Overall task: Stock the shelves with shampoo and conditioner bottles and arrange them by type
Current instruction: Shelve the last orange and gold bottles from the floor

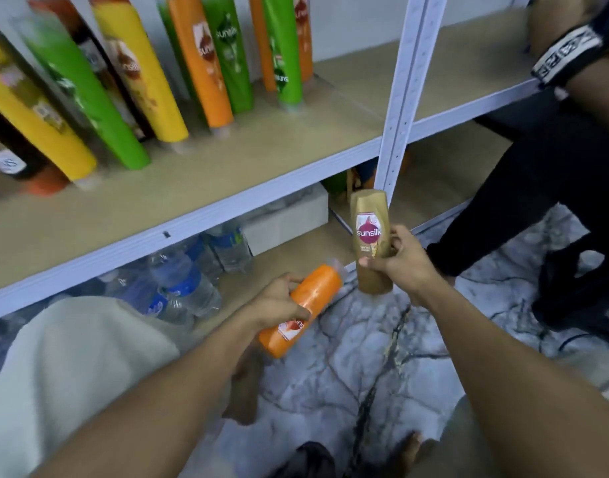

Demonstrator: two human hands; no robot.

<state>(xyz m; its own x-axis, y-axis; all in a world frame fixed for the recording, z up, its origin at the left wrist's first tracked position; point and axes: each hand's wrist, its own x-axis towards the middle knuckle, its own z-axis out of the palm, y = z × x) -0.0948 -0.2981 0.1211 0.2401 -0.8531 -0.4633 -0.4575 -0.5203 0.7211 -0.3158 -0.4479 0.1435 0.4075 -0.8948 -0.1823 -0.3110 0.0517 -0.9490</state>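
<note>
My left hand (280,300) grips an orange Sunsilk bottle (305,307) that lies tilted, cap end up and to the right, below the shelf board. To its right, my right hand (405,262) holds a gold Sunsilk bottle (370,236) upright with its label facing me. Both bottles hang over the marbled floor in front of the rack. On the wooden shelf (199,188) above stand several Sunsilk bottles: yellow (141,67), green (85,101), orange (201,63), black (6,146) and another green (282,50).
A white rack post (401,98) divides the shelf from a bay on the right. Under the shelf lie several water bottles (185,281) and a white box (289,222). Another person's black-clad leg (524,188) and a black bag (579,288) are at the right.
</note>
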